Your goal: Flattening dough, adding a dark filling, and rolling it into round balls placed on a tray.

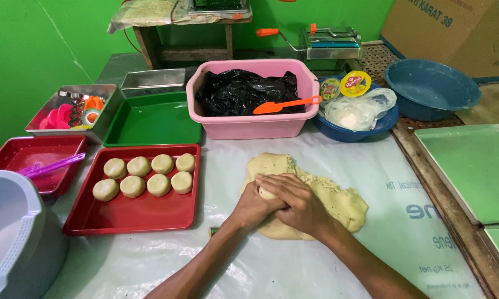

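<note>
A flat, ragged slab of pale yellow dough (pixel 338 199) lies on the white plastic sheet (pixel 293 260) in the middle. My left hand (pixel 255 206) and my right hand (pixel 295 200) are clasped together over a small lump of dough (pixel 267 194) at the slab's near left edge; the right hand covers the left. To the left a red tray (pixel 133 216) holds several round dough balls (pixel 144 176) in two rows.
Behind stand a pink tub (pixel 249 124) with a black bag and an orange scraper (pixel 285 104), a green tray (pixel 152 119), a blue bowl (pixel 354 130) with bagged items, a blue basin (pixel 432 88), a pasta roller (pixel 329 43). Left: a red tray, a grey bin (pixel 17 232).
</note>
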